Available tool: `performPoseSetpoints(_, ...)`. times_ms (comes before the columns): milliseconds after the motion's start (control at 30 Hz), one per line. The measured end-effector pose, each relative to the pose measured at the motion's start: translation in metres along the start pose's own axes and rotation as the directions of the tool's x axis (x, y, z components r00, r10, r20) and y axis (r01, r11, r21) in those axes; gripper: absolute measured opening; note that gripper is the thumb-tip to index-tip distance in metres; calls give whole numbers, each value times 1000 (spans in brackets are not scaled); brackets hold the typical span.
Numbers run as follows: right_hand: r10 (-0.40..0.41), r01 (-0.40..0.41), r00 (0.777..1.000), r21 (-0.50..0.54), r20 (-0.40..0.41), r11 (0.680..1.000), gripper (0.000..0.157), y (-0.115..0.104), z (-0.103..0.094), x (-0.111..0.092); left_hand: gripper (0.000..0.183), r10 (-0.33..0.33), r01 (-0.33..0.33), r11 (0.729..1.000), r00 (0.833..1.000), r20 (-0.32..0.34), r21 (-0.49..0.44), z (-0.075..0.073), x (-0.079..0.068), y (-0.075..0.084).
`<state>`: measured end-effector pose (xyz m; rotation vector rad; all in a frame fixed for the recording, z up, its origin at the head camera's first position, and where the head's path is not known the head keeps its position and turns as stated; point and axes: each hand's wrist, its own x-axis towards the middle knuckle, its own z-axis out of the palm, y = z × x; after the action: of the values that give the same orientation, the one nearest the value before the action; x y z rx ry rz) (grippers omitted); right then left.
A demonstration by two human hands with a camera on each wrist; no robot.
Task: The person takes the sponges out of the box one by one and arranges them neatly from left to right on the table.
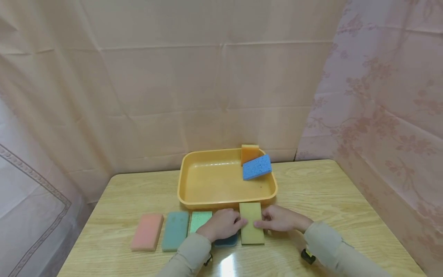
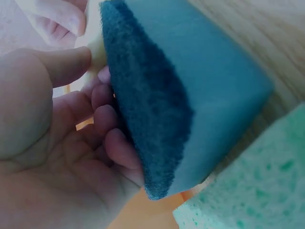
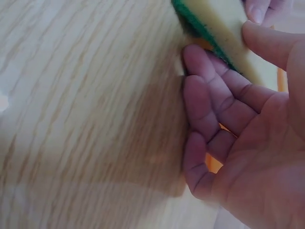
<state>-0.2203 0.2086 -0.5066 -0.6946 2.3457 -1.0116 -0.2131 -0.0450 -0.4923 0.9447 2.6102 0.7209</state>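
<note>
Both hands are at a yellow sponge (image 1: 252, 227) with a green scouring layer beneath, visible in the right wrist view. My left hand (image 1: 223, 223) pinches its left edge, thumb on the yellow face. From the other side my right hand (image 1: 282, 218) pinches the right edge, its thumb also on top. Under the left hand lies a dark blue sponge (image 1: 226, 241), largely hidden in the head view; the left wrist view shows its dark scouring layer beside the curled fingers. A speckled light green sponge (image 1: 200, 220) sits just left of it, partly covered by the hand.
A yellow tray (image 1: 214, 181) stands behind the row of sponges. An orange sponge (image 1: 249, 154) and a blue sponge (image 1: 257, 167) lean at its right rear corner. Further left on the wooden table (image 1: 114, 223) lie a teal sponge (image 1: 175, 231) and a pink sponge (image 1: 147, 232).
</note>
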Motion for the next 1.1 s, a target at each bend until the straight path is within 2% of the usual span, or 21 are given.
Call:
performPoseSetpoints(100, 29, -29, 1000, 4, 11, 1000, 36, 3, 0, 2, 45, -11, 12, 1000, 1000, 26, -9, -2, 2, 0)
performPoseSetpoints(300, 54, -55, 998, 5, 28, 998, 44, 1, -3, 4, 43, -23, 22, 1000, 999, 31, 19, -4, 6, -1)
performPoseSetpoints(600, 115, -114, 993, -40, 34, 993, 45, -3, -2, 5, 44, -47, 46, 999, 998, 29, 28, -3, 6, 1)
performPoseSetpoints(867, 83, -83, 997, -62, 6, 995, 43, -2, 1, 6, 43, -103, 101, 994, 994, 41, 31, -1, 8, 1)
performPoseSetpoints(1100, 22, -24, 1000, -106, -18, 994, 45, 1, 4, 7, 44, -61, 61, 995, 998, 4, 79, 2, 9, 3)
